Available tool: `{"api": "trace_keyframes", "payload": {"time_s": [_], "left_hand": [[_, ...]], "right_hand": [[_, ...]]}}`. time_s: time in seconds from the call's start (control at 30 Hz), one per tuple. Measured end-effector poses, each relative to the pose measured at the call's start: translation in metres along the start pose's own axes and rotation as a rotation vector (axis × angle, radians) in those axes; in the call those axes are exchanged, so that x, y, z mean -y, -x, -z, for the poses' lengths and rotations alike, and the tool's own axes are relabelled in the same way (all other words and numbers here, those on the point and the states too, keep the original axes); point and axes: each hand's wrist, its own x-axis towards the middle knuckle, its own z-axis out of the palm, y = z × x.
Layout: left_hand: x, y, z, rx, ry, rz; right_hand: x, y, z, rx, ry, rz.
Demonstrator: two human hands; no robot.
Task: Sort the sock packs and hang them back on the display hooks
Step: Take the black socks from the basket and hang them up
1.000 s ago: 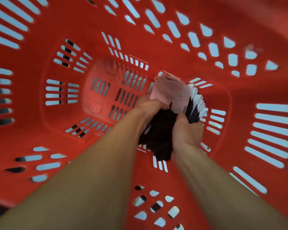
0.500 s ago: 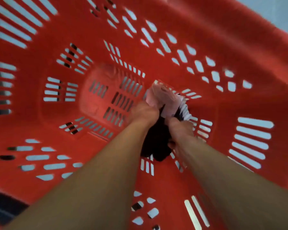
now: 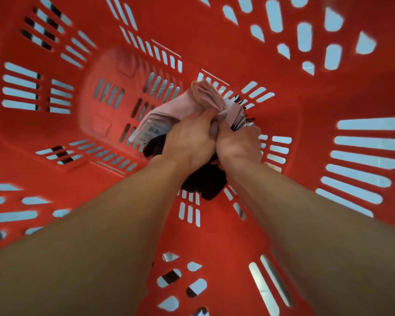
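Sock packs, a soft bunch of pale pink [image 3: 187, 103] and black fabric [image 3: 203, 181] with white paper labels [image 3: 146, 133], sit deep inside a red slotted plastic basket [image 3: 214, 53], gathered between both bare hands. Left hand [image 3: 189, 142] is curled over the bunch, fingers pressed into the pink socks and labels ahead of it. Right hand [image 3: 240, 144], touching the left, is closed around a fan of white card headers [image 3: 235, 115] just beyond its knuckles. Black socks hang below both wrists.
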Motion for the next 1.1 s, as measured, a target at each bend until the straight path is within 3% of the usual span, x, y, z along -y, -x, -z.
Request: {"api": "trace_keyframes", "payload": {"time_s": [0.27,0.5,0.63,0.67,0.73,0.8,0.83,0.97,1.1], "left_hand": [[0.002,-0.016,-0.005,0.161,0.473,0.226],[0.002,-0.017,-0.007,0.276,0.405,0.259],[-0.002,-0.002,0.003,0.397,0.480,0.221],[-0.004,0.000,0.007,0.349,0.528,0.211],[-0.005,0.003,0.015,0.090,0.602,0.245],[-0.001,-0.002,0.021,-0.243,0.526,0.234],[0.000,-0.007,0.023,-0.306,0.462,0.215],[-0.003,-0.037,0.022,-0.134,0.459,0.345],[-0.005,-0.059,0.016,-0.105,0.590,0.604]], "right_hand": [[-0.013,0.016,-0.001,0.091,0.149,0.015],[-0.021,0.030,0.000,0.058,0.180,0.027],[-0.028,0.048,0.004,-0.055,0.195,0.034],[-0.028,0.052,0.006,-0.081,0.180,0.026],[-0.025,0.057,0.008,-0.109,0.126,0.009],[-0.022,0.058,0.006,-0.123,0.065,0.016],[-0.020,0.058,0.005,-0.132,0.044,0.020],[-0.018,0.055,-0.001,-0.136,-0.027,0.009],[-0.020,0.049,-0.004,-0.128,-0.122,-0.030]]}}
